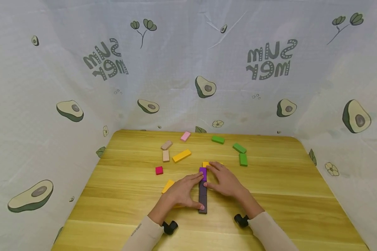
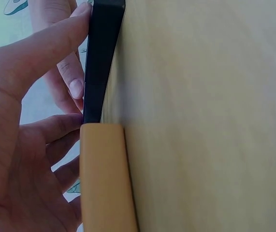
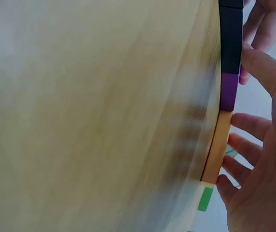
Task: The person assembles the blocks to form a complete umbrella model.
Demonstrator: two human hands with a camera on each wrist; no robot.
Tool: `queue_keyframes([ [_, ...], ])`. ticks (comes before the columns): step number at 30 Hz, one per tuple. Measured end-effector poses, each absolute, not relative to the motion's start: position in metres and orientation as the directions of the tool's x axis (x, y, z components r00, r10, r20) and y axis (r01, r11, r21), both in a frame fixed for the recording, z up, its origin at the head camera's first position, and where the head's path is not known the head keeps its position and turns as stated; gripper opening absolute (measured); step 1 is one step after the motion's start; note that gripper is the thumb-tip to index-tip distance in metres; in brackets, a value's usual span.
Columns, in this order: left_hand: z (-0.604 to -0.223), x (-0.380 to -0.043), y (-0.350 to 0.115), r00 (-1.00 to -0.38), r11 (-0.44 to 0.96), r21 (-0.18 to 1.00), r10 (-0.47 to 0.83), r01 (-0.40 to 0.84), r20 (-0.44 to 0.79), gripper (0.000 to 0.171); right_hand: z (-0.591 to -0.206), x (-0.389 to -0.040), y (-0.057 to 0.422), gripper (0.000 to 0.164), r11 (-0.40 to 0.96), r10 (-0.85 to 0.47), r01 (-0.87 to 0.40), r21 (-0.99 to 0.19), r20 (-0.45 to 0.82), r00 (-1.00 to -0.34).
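Observation:
Two dark grey blocks, the upper one (image 1: 202, 190) and the lower one (image 1: 203, 200), lie end to end in a line. A purple block (image 1: 205, 175) continues the line at its far end, and a yellow block (image 3: 217, 150) lies crosswise beyond it. My left hand (image 1: 181, 191) spans the line, its thumb on the lower grey block and its fingertips at the purple one. My right hand (image 1: 227, 182) touches the upper grey block with its thumb, while its other fingertips rest along the crosswise yellow block. Another yellow block (image 1: 168, 185) is partly hidden by my left hand.
Left of the line are a red block (image 1: 159, 170) and two beige blocks (image 1: 165, 156). A yellow block (image 1: 182, 156) and a pink block (image 1: 185, 136) lie farther back. Green blocks (image 1: 243, 159) sit at the back right. A printed curtain (image 1: 176, 69) encloses the wooden table (image 1: 286, 195).

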State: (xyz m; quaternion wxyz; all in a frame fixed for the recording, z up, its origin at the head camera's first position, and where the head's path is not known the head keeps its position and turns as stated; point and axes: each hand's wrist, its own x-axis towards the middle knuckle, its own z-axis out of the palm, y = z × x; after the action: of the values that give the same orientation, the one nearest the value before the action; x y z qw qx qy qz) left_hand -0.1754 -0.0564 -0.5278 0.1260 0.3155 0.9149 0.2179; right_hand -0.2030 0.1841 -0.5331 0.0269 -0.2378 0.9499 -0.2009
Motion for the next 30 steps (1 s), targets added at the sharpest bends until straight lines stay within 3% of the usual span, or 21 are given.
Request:
queue_keyframes([
  [10, -0.527, -0.177, -0.057, -0.764, 0.707, 0.469, 0.637, 0.529, -0.098, 0.115, -0.53, -0.202, 0.182, 0.076, 0.799, -0.469, -0.442, -0.408, 0.039, -0.882],
  [16, -0.513, -0.196, -0.065, -0.755, 0.673, 0.515, 0.651, 0.53, -0.075, 0.113, -0.528, -0.202, 0.182, 0.076, 0.801, -0.46, -0.43, -0.416, 0.033, -0.888],
  [30, -0.514, -0.271, -0.106, -0.898, 0.747, 0.545, 0.44, 0.38, 0.023, 0.089, -0.53, -0.201, 0.181, 0.076, 0.792, -0.447, -0.418, -0.445, 0.043, -0.893],
])
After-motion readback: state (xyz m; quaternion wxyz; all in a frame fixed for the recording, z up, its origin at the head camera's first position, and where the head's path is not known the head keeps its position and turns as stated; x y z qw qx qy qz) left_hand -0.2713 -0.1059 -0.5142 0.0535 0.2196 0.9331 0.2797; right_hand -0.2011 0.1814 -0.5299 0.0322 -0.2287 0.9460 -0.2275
